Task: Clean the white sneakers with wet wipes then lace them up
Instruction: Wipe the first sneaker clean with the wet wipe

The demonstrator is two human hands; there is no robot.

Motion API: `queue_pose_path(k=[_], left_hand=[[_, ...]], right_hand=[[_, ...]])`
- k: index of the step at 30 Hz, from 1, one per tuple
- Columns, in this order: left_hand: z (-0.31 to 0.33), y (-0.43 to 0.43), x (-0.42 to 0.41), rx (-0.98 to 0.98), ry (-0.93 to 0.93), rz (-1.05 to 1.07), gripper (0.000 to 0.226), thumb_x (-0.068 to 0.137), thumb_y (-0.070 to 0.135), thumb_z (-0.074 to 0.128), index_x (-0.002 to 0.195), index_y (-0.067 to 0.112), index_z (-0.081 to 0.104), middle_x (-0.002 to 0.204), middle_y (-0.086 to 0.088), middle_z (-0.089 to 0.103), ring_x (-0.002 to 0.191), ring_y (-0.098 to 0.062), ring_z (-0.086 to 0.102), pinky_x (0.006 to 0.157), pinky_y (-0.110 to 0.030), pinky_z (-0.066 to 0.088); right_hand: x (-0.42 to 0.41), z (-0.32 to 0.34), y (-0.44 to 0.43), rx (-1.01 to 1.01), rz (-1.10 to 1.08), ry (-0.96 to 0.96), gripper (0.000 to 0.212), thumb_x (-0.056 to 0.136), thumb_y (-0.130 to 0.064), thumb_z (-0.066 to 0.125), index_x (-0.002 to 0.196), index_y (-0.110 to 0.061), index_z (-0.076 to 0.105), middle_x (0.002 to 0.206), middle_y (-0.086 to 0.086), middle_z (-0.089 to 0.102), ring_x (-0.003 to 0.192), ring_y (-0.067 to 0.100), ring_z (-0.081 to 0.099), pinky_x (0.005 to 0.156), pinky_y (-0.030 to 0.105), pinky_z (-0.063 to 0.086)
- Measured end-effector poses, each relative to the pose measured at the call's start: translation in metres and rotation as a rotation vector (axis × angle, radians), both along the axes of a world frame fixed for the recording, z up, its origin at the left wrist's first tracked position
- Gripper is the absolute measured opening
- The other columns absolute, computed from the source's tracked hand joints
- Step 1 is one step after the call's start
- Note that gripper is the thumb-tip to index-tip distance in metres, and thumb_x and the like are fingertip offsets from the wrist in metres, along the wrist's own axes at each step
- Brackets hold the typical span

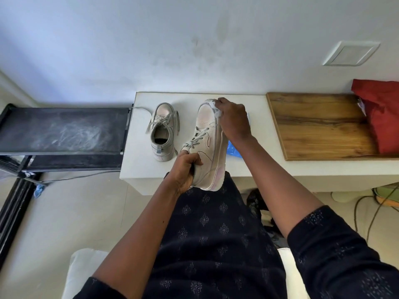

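Wiping a sneaker (208,134) toe.
Gripping heel in curled left hand (185,171), pinching wipe (217,110) against far toe with right hand (234,119), beside second sneaker (162,130) standing left on table (138,165).

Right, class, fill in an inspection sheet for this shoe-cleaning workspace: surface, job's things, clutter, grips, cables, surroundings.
Surface: white table, wooden board on its right part.
Job's things: sneaker held tilted; other sneaker standing on table, loosely laced; wipe at the held toe.
Clutter: red cloth on board; blue packet, partly hidden.
Grips: left hand holds the heel end; right hand presses wipe.
Cables: cords on floor, right.
Surroundings: white wall, black rack left.
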State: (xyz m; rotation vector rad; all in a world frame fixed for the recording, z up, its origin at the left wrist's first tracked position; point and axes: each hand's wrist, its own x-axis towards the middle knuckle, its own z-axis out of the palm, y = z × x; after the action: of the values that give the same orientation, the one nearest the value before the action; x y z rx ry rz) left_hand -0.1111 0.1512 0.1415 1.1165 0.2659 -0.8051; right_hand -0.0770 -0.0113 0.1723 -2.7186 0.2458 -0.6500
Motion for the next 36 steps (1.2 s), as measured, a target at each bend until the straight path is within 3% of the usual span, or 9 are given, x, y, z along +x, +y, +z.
queue_pose_path(k=[2,4,9,13,18,24,28,32,36], left_hand=[[-0.001,0.003,0.000,-0.036,0.009,0.008,0.026,0.067,-0.015,0.044,0.080,0.008,0.040,0.080,-0.011,0.051,0.077,-0.028,0.052,0.082,-0.046,0.048],[-0.003,0.004,0.001,-0.061,0.026,0.012,0.040,0.054,-0.009,0.047,0.092,0.005,0.044,0.087,-0.014,0.055,0.083,-0.032,0.055,0.091,-0.053,0.045],[-0.008,0.006,0.003,-0.103,0.025,0.024,0.062,0.051,-0.006,0.048,0.113,0.002,0.050,0.104,-0.022,0.054,0.096,-0.037,0.054,0.096,-0.056,0.042],[-0.009,0.009,0.003,-0.171,-0.006,0.011,0.045,0.056,-0.007,0.043,0.094,-0.005,0.067,0.097,-0.022,0.064,0.092,-0.036,0.062,0.096,-0.050,0.045],[-0.009,0.011,0.004,-0.200,0.030,-0.018,0.040,0.067,-0.008,0.037,0.096,-0.006,0.064,0.092,-0.020,0.065,0.084,-0.033,0.065,0.090,-0.048,0.049],[-0.005,0.019,0.020,-0.109,0.021,-0.004,0.053,0.053,-0.003,0.046,0.106,0.001,0.052,0.093,-0.016,0.054,0.083,-0.032,0.057,0.080,-0.043,0.054],[-0.008,0.022,0.021,-0.088,0.025,0.009,0.065,0.049,-0.002,0.048,0.114,0.006,0.047,0.100,-0.016,0.050,0.090,-0.034,0.053,0.077,-0.044,0.054],[-0.013,0.026,0.016,-0.071,0.034,0.016,0.075,0.038,0.003,0.057,0.112,0.010,0.046,0.105,-0.016,0.046,0.095,-0.034,0.047,0.075,-0.042,0.052],[-0.019,0.029,0.014,-0.063,0.039,0.062,0.056,0.048,0.000,0.048,0.103,0.006,0.050,0.094,-0.015,0.051,0.084,-0.032,0.053,0.072,-0.041,0.053]], right_hand=[[-0.005,-0.007,0.007,0.054,0.040,-0.085,0.035,0.080,0.009,0.048,0.107,-0.002,0.068,0.112,0.009,0.066,0.086,0.033,0.065,0.078,0.030,0.046],[-0.012,-0.015,0.015,0.058,0.044,-0.123,0.033,0.077,0.012,0.053,0.106,0.001,0.067,0.117,0.012,0.064,0.093,0.030,0.065,0.082,0.022,0.040],[-0.041,-0.040,0.034,0.045,0.019,-0.183,0.033,0.074,0.016,0.060,0.104,0.004,0.067,0.113,0.019,0.065,0.105,0.033,0.062,0.082,0.032,0.052],[-0.059,-0.056,0.045,0.013,0.018,-0.180,0.037,0.071,0.015,0.053,0.105,0.007,0.066,0.112,0.023,0.064,0.104,0.042,0.060,0.082,0.045,0.050],[-0.051,-0.049,0.044,-0.049,0.068,-0.104,0.043,0.083,-0.003,0.032,0.110,0.007,0.063,0.115,0.024,0.062,0.104,0.041,0.061,0.074,0.046,0.054],[-0.017,-0.013,0.041,-0.025,0.085,-0.075,0.040,0.077,0.018,0.048,0.113,0.005,0.062,0.117,0.023,0.060,0.099,0.037,0.063,0.075,0.044,0.054],[0.016,0.001,0.033,-0.009,0.035,-0.038,0.035,0.083,0.010,0.044,0.107,-0.003,0.066,0.109,0.015,0.065,0.092,0.036,0.063,0.075,0.038,0.052],[0.039,0.003,0.021,0.052,-0.048,0.102,0.027,0.086,-0.003,0.045,0.098,-0.009,0.069,0.093,0.013,0.069,0.085,0.038,0.060,0.061,0.026,0.032],[0.028,0.002,0.029,0.052,0.020,-0.042,0.031,0.077,0.010,0.051,0.093,-0.006,0.071,0.091,0.011,0.070,0.076,0.037,0.064,0.061,0.031,0.046]])
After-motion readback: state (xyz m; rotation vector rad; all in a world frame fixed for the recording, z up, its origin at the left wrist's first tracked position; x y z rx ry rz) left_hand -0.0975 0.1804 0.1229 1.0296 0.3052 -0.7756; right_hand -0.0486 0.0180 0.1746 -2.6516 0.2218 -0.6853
